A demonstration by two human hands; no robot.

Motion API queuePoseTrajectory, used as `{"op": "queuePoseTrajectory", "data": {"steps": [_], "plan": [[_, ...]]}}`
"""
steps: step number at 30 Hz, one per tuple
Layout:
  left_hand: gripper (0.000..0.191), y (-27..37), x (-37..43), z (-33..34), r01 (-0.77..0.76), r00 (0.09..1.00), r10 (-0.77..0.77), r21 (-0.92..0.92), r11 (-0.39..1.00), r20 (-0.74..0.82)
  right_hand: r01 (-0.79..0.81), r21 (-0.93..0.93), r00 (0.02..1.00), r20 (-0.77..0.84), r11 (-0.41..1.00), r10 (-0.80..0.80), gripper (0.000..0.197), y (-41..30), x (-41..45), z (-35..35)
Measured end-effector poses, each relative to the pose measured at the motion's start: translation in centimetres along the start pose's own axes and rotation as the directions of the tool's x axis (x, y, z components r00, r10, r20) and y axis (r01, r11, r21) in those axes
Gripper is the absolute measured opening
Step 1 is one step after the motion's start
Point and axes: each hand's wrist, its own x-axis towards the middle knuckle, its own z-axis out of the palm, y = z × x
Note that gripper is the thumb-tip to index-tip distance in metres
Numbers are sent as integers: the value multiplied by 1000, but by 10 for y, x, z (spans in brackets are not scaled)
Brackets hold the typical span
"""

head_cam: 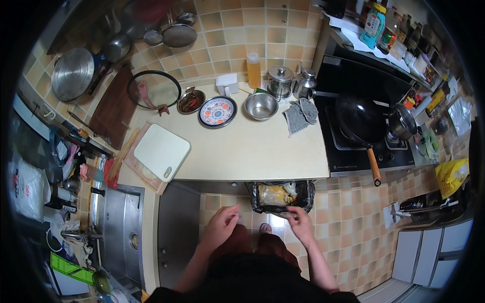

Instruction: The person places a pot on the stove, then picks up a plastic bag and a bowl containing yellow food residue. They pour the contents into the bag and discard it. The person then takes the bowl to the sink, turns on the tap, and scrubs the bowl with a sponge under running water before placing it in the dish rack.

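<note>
Both my hands are held out low in front of me, below the counter's front edge. My left hand (225, 221) is left of the trash bin, its fingers loosely curled and apart, with nothing seen in it. My right hand (299, 221) is at the near right rim of the bin (309, 197), fingertips beside the black liner; whether they pinch it cannot be made out. Inside the bin lies a clear plastic bag with yellowish waste (273, 194). On the cream countertop (250, 151) beyond are a patterned plate (217, 111), a steel bowl (261, 106) and a grey cloth (301, 115).
A black wok (360, 119) sits on the gas stove at right, its wooden handle (373, 164) jutting past the front edge. A white cutting board (163, 151) lies on a wooden board at left, near the steel sink (121, 235). Grey cabinet doors (178, 231) stand below.
</note>
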Motion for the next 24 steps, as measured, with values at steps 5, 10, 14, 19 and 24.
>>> {"op": "queuePoseTrajectory", "data": {"steps": [5,10,14,19,24], "plan": [[34,-8,67,29,-116,989,99,157,981,111,-249,242,921,-239,938,307,16,50,-44,-43],[39,-38,184,75,-176,984,164,286,942,66,-320,226,826,-410,920,388,16,51,-93,-56],[50,-41,305,95,278,954,-301,-366,888,-4,-383,311,785,-386,870,484,15,41,-107,-39],[46,-47,399,88,367,861,-507,-650,665,-32,-417,239,820,-318,877,476,15,18,-90,-15],[35,-62,432,90,404,804,-594,-693,597,-44,-438,233,828,-272,868,491,17,9,-70,-2]]}}
